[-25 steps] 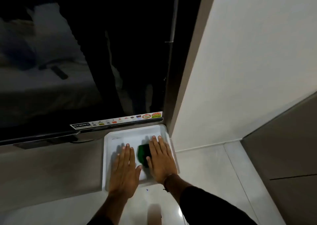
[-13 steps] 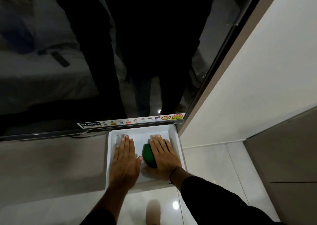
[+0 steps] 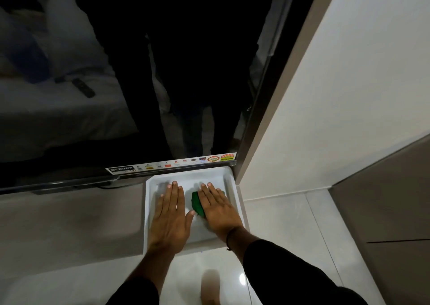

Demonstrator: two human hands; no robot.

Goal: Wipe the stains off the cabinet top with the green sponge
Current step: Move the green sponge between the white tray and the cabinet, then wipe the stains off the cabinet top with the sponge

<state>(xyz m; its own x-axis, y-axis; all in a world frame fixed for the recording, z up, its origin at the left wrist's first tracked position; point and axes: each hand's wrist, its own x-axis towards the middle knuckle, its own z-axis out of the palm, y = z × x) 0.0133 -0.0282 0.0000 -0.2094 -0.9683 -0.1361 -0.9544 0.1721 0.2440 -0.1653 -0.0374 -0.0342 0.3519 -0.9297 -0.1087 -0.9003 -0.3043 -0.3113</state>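
Note:
The white cabinet top (image 3: pixel 209 176) is a small raised-rim surface below the television. My right hand (image 3: pixel 220 209) lies flat on the green sponge (image 3: pixel 196 203), pressing it onto the right half of the top; only the sponge's left part and a sliver at the far right show past my fingers. My left hand (image 3: pixel 169 218) rests palm-down on the left half, fingers together, holding nothing. No stains can be made out on the white surface.
A large black television (image 3: pixel 139 83) with a sticker strip stands right behind the cabinet top. A brown panel (image 3: pixel 69 223) lies to the left, a white wall (image 3: pixel 337 95) to the right, glossy floor tiles (image 3: pixel 279 230) below. My bare foot (image 3: pixel 210 288) shows at the bottom.
My right hand has slid the sponge to the right and a little farther back on the cabinet top. My left hand stays flat in place. The camera has tilted.

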